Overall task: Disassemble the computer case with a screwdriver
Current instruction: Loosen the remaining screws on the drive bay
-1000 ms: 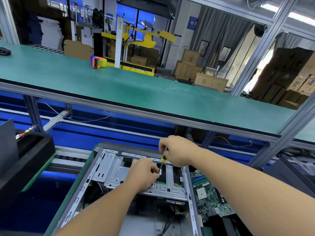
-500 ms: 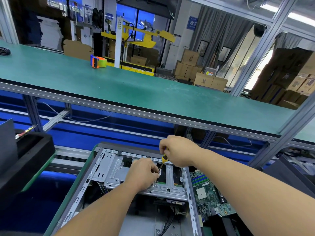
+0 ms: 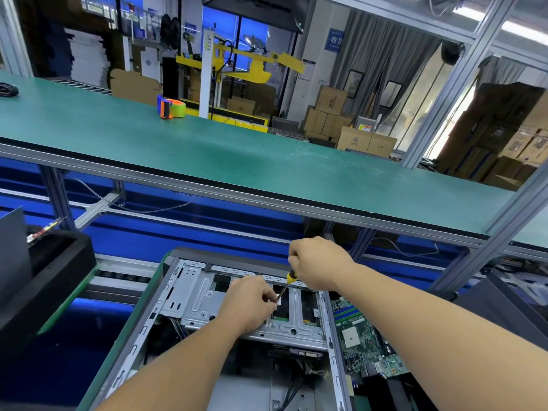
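While the right hand (image 3: 318, 262) grips the screwdriver (image 3: 287, 282) handle from above, the left hand's (image 3: 247, 304) fingers (image 3: 271, 302) pinch its shaft low — likely steadying the tip on the computer case's (image 3: 178, 295) bracket, centre frame.

One head view only, your camera looks forward and down, close above the open computer case (image 3: 207, 295), green shelf (image 3: 267, 161) beyond it, warehouse boxes farther behind.
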